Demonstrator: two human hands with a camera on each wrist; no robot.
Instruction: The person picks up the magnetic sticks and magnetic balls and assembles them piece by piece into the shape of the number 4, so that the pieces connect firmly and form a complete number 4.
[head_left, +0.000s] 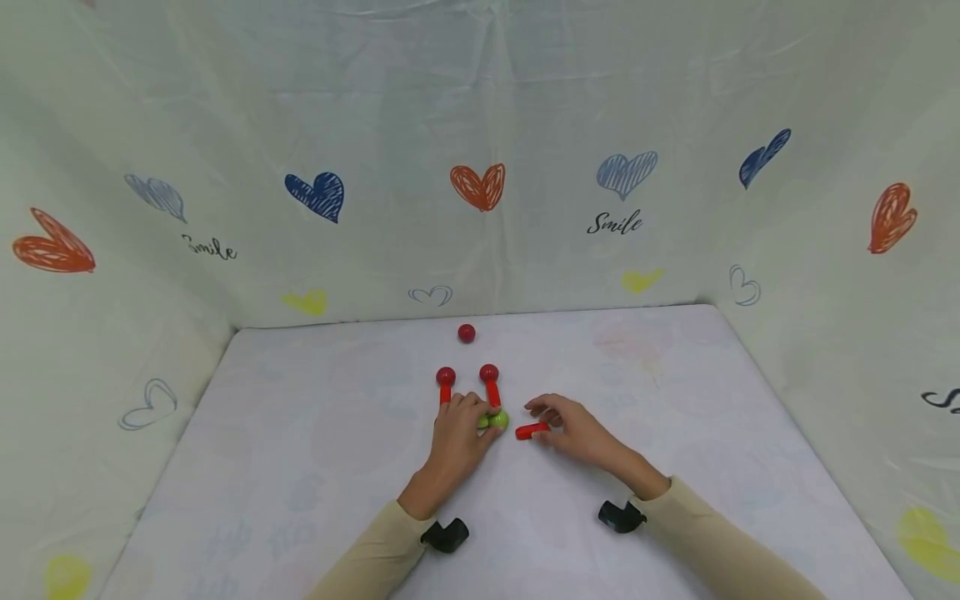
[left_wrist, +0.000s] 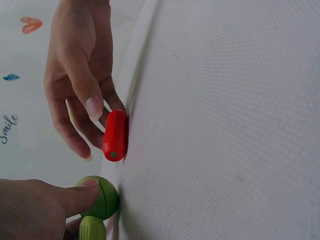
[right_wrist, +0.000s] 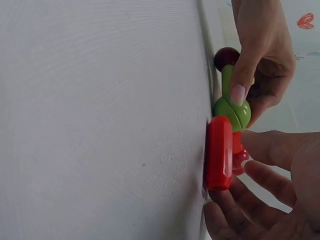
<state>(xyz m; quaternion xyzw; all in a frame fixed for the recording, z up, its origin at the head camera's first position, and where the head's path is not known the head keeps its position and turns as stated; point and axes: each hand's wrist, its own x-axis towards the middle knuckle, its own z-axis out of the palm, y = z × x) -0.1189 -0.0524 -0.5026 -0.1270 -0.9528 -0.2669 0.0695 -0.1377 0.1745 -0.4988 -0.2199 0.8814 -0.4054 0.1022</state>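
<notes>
Pale cloth printed with hearts [head_left: 390, 108] surrounds my white table [head_left: 337, 492]. My right hand [head_left: 576, 429] has its fingers parted and loosely curved about one end of a short red rod [head_left: 525, 432] near the table's middle; whether they touch it, I cannot tell. Just left of it, my left hand [head_left: 459, 435] pinches a green ball [head_left: 500, 421] joined to a green rod [left_wrist: 92, 230]. Beyond are two longer-set red pieces [head_left: 492, 395] tipped with dark red balls [head_left: 489, 372], and farther off, a lone red ball [head_left: 467, 333].
</notes>
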